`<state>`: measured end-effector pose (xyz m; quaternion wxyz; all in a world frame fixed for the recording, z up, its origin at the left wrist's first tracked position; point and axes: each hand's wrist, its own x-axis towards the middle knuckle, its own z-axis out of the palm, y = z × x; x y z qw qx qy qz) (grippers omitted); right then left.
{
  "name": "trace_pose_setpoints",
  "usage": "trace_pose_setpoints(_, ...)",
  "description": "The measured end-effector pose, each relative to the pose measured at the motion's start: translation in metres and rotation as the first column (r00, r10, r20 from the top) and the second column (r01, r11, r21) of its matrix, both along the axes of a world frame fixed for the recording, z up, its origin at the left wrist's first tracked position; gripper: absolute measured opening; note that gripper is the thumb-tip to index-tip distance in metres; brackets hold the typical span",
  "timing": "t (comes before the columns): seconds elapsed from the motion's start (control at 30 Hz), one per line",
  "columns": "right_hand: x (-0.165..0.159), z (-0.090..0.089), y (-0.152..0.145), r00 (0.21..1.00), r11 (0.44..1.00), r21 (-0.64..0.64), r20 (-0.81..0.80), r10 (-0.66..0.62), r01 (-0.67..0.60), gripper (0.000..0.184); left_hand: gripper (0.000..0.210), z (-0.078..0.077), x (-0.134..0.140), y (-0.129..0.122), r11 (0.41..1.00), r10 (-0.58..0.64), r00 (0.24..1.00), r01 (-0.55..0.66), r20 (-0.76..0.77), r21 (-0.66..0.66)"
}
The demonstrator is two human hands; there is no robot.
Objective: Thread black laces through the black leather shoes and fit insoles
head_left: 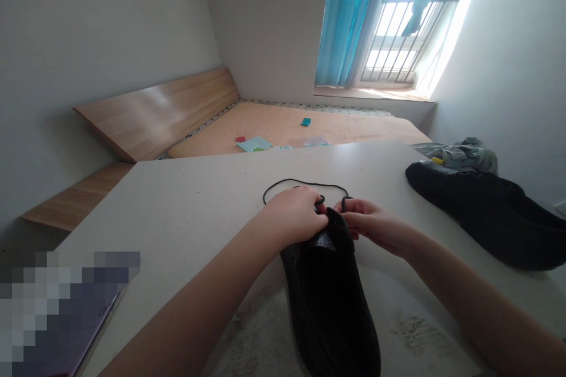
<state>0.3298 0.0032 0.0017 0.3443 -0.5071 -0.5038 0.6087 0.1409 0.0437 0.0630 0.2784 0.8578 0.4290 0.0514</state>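
Note:
A black shoe [329, 300] rests on the white table, its heel towards me and its toe pointing away. A thin black shoelace [305, 182] loops out over the table beyond it, between my hands. My left hand [296, 212] is closed at the shoe's upper, fingers bent around a loop of the lace near the tongue. On the other side, my right hand [369, 221] pinches the lace at the edge of the shoe opening. Part of the shoe's front is hidden behind my left hand.
Another black shoe [486, 206] stands on the right of the white table [177, 218]. A purple flat item [95, 330], partly pixelated, lies at the left front. Behind the table is a bed [362, 126] with small papers on it, and grey cloth [469, 154] at the right.

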Motion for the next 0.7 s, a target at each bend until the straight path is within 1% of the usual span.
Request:
trace_pose_setpoints(0.13, -0.005, 0.0, -0.002, 0.999, 0.999, 0.035, -0.02, -0.038, 0.038, 0.029, 0.014, 0.0, 0.0, 0.001, 1.0, -0.003, 1.0, 0.003, 0.002, -0.004)
trace_pose_setpoints(0.23, -0.006, 0.0, -0.002, 0.998, 0.996, 0.066, -0.033, -0.051, 0.053, 0.032, 0.015, 0.0, 0.002, 0.001, 1.0, -0.012, 1.0, 0.011, 0.017, 0.021)
trace_pose_setpoints(0.37, -0.006, -0.002, -0.001, 0.998, 0.997, 0.069, -0.052, -0.025, 0.028, 0.039, 0.015, 0.001, 0.005, -0.002, 0.995, 0.006, 1.0, -0.004, -0.02, 0.098)
trace_pose_setpoints(0.47, -0.004, -0.002, -0.002, 0.999, 0.998, 0.058, -0.044, 0.008, -0.006, 0.041, 0.014, 0.003, 0.006, -0.005, 0.993, 0.014, 0.999, -0.01, -0.031, 0.119)
trace_pose_setpoints(0.53, -0.002, -0.001, -0.002, 0.999, 0.998, 0.043, -0.017, 0.04, -0.04, 0.039, 0.017, 0.007, 0.005, -0.006, 0.991, 0.025, 0.999, -0.02, -0.034, 0.129)
trace_pose_setpoints(0.6, 0.002, 0.001, -0.002, 0.998, 0.998, 0.027, 0.026, 0.062, -0.063, 0.038, 0.02, 0.015, -0.001, -0.005, 0.987, 0.048, 0.999, -0.044, -0.021, 0.156)
trace_pose_setpoints(0.67, 0.008, 0.002, 0.001, 0.995, 0.998, 0.031, 0.085, 0.046, -0.049, 0.039, 0.022, 0.027, -0.011, -0.003, 0.982, 0.078, 0.996, -0.084, 0.04, 0.172)
trace_pose_setpoints(0.7, 0.012, 0.003, 0.003, 0.993, 0.999, 0.052, 0.119, 0.009, -0.015, 0.04, 0.023, 0.033, -0.017, -0.001, 0.98, 0.094, 0.991, -0.108, 0.092, 0.168)
